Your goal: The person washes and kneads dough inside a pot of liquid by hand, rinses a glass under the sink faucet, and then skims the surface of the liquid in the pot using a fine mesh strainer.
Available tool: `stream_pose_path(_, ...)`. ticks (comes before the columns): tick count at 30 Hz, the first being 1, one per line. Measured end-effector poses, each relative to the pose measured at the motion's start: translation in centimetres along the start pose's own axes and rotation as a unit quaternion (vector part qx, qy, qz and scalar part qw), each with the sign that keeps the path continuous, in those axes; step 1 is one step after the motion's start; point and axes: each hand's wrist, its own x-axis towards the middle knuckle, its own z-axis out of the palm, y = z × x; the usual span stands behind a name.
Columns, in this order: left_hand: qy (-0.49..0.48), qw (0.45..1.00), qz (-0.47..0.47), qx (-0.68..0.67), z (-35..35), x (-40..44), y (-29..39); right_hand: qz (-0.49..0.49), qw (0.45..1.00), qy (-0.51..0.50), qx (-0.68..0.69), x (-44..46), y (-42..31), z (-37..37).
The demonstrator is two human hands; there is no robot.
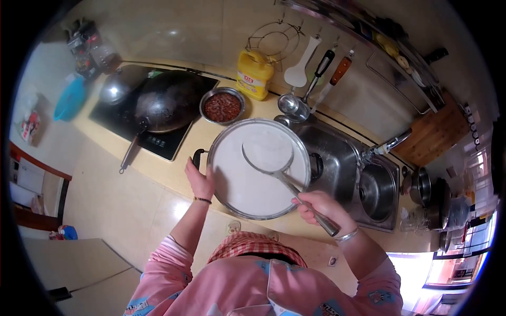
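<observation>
A large round metal pot [216, 197] stands at the counter's front edge, filled nearly to the rim with a whitish content. My right hand [322, 210] is closed around the handle of a metal ladle [289, 184]. The ladle's wide round head lies over the white surface; whether it dips in I cannot tell. At the pot's left side is my left hand [201, 181], its fingers stretched beside the black handle and its thumb near the wall. A metal bowl [203, 110] of dark red, chunky food sits just behind the pot.
A dark wok [167, 105] rests on the black cooktop [155, 141] at left, its handle sticking out frontward. The double sink [337, 158] adjoins the pot's right side. A yellow jug [255, 76] stands behind, near hanging utensils. The wooden board [432, 129] leans beyond the faucet [390, 143].
</observation>
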Motion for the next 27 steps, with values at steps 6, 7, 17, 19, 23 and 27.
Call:
stream_pose_path(6, -0.031, 0.992, -0.093, -0.085, -0.9, -4.2, 1.6, -0.027, 0.999, 0.020, -0.042, 0.8, 0.7, 1.5)
stream_pose_path(7, -0.028, 0.992, -0.084, -0.091, -0.8, -4.7, 1.3, -0.029, 0.999, 0.016, -0.033, 1.0, 1.0, 1.6)
stream_pose_path(17, -0.040, 0.989, -0.086, -0.116, -0.7, -6.3, 1.5, -0.066, 0.996, 0.012, -0.062, -0.1, 3.4, 2.7)
stream_pose_path(19, -0.026, 0.994, -0.050, -0.090, -0.7, -6.2, 1.3, -0.073, 0.994, 0.011, -0.076, -0.9, 3.5, 2.7)
stream_pose_path(23, 0.020, 0.996, 0.047, 0.072, -1.6, -5.8, 2.9, -0.113, 0.987, 0.022, -0.115, -2.9, 3.4, 2.9)
stream_pose_path(27, 0.008, 0.988, 0.108, 0.110, -2.6, -5.0, 4.3, -0.165, 0.970, 0.044, -0.171, -4.2, 3.6, 2.9)
